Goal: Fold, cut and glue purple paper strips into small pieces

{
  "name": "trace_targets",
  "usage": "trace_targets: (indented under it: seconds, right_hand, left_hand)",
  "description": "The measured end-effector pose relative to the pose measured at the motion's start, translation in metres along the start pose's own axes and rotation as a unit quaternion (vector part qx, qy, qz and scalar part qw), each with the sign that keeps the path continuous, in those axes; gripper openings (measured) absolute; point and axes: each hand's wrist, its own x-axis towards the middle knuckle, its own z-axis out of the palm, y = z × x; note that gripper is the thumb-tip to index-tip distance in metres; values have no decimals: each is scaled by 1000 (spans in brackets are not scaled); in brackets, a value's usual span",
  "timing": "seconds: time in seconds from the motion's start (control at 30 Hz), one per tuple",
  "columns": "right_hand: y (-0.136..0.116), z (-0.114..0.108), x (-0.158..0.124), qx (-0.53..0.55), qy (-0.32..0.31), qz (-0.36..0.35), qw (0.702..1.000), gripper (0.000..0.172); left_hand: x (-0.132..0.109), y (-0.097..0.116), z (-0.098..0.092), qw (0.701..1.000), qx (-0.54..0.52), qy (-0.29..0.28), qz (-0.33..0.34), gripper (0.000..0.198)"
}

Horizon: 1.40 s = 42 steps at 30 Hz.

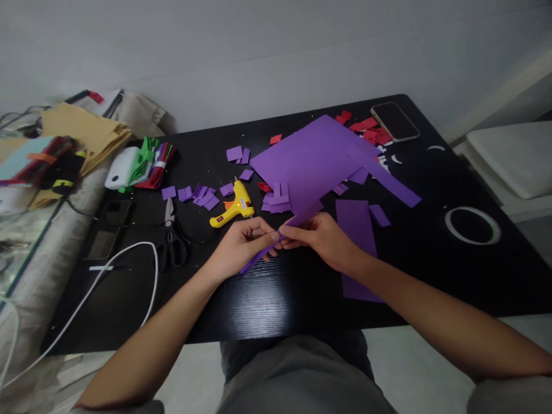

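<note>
Both hands pinch a narrow purple foam strip above the black wooden table (267, 305): left hand (241, 244) and right hand (321, 236) meet mid-strip (276, 241), its long axis slanting from lower left to upper right of the grip.

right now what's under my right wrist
A purple rectangle on the black table runs beneath the wrist of the right hand, showing either side. The stretch under the wrist is covered. That hand and the left hand pinch a purple strip.
</note>
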Motion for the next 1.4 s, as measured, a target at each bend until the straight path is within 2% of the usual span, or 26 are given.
trace_targets:
  seconds: [0.33,0.53,0.73,0.87,1.13,1.4]
  right_hand:
    - [-4,1,-1,-27,11,-29,999,29]
    - [-10,-3,2,18,75,-36,996,30]
    - [-5,1,0,22,45,-14,999,31]
    - [-5,1,-2,1,31,-23,999,31]
    - [-13,-4,1,6,88,-55,995,34]
    - [-14,-4,1,38,104,-55,992,30]
  left_hand:
    - [0,0,1,1000,7,5,8,29]
    - [-1,1,2,999,22,37,14,29]
    - [-1,0,4,999,17,32,19,29]
    - [-2,-1,5,999,19,27,22,29]
    - [-1,4,1,998,32,46,28,33]
    - [2,3,-2,997,25,61,46,32]
